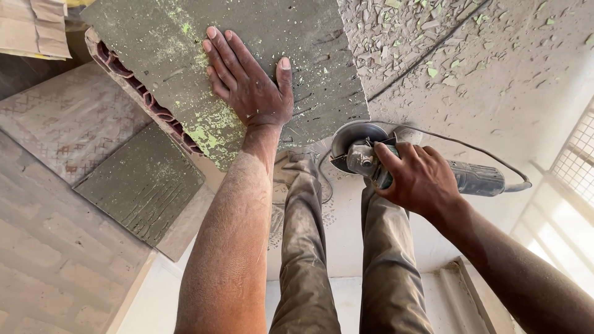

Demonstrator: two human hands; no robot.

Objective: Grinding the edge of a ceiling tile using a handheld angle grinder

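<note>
My left hand point(247, 80) lies flat, fingers spread, on a large grey slab point(309, 55) flecked with green paint, which rests tilted on a red hollow brick point(142, 93). My right hand point(417, 179) grips the body of an angle grinder point(476, 178). The grinder's disc and guard point(359, 145) sit just below the slab's lower right edge, close to it. Its cable point(470, 148) loops off to the right. My dusty trouser legs point(346, 260) run down the middle.
A second grey slab point(142, 185) lies on patterned paving point(55, 247) at the left. Paint chips and debris point(433, 43) litter the dusty floor at the upper right. A bright grille point(575, 167) stands at the right edge.
</note>
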